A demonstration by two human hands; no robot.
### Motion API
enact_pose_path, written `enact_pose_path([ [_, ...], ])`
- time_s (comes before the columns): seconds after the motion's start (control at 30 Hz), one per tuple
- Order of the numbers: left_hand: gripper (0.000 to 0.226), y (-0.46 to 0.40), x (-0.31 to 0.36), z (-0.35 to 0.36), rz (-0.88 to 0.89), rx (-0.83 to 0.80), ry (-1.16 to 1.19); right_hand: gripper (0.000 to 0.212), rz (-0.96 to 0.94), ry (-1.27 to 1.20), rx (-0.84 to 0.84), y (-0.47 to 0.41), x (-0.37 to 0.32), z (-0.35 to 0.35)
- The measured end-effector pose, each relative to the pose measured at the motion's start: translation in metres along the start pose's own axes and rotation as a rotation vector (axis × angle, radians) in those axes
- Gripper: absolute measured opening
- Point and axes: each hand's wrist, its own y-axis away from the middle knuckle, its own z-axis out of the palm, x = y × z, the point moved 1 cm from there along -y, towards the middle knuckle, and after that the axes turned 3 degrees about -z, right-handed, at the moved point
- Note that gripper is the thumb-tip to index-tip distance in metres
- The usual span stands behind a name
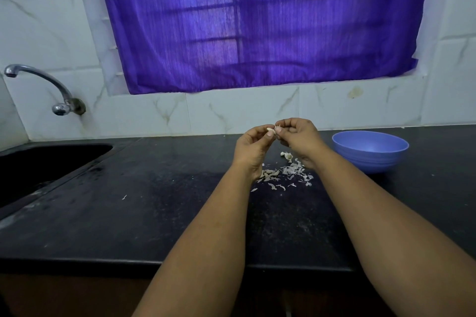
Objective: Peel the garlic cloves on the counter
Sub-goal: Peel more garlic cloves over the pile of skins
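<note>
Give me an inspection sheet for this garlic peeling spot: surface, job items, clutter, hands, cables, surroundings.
Surface: black counter, dusty, speckled.
Job's things: garlic clove held above the counter between both hands; more cloves lie under the wrists.
Clutter: peel scraps scattered; one stray flake apart, to the left.
Hands: left hand and right hand pinch the clove.
Cables: nothing seen.
Surroundings: blue bowl at right, contents hidden; sink and tap at left; purple curtain behind.

We've got a purple curtain [260, 23] over the window with daylight glowing through, white marble-look wall tiles [239, 108], a black counter [128, 203], a dark sink [43, 165] on the left and a chrome tap [41, 85] above it.
</note>
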Motion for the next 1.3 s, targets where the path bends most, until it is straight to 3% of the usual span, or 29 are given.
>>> enact_pose_path([
  [0.2,0.015,-0.001,-0.004,0.001,0.071,0.043,-0.111,0.019,-0.011,0.086,0.05,-0.001,0.003,0.005],
  [0.37,0.016,-0.002,0.001,-0.001,0.015,0.002,0.032,0.015,0.166,-0.361,-0.043,0.005,-0.006,0.003],
  [0.43,0.017,-0.002,0.002,-0.002,-0.004,-0.012,0.073,0.011,0.184,-0.414,-0.042,0.005,-0.008,0.001],
  [0.5,0.017,-0.002,0.003,-0.001,-0.014,-0.004,0.076,0.007,0.141,-0.302,-0.002,0.004,-0.007,-0.003],
  [0.63,0.017,-0.002,0.002,-0.001,-0.042,0.041,0.045,0.012,0.064,0.283,0.043,0.002,0.0,-0.014],
  [0.77,0.017,-0.002,0.001,-0.003,-0.072,0.062,-0.055,0.002,0.049,0.711,-0.048,0.006,-0.002,-0.019],
  [0.87,0.019,-0.002,0.001,-0.003,-0.1,0.079,-0.167,0.01,0.066,0.658,-0.057,0.0,0.003,-0.018],
  [1.03,0.019,-0.002,0.0,-0.004,-0.134,0.084,-0.166,0.019,0.046,0.028,-0.068,0.002,-0.003,-0.01],
  [1.13,0.015,-0.002,-0.001,-0.003,-0.151,0.063,-0.11,0.009,-0.011,0.12,-0.039,0.004,-0.002,-0.005],
  [1.3,0.008,-0.001,-0.003,-0.002,-0.067,0.046,-0.049,0.011,-0.099,0.391,0.026,-0.001,0.004,-0.007],
])
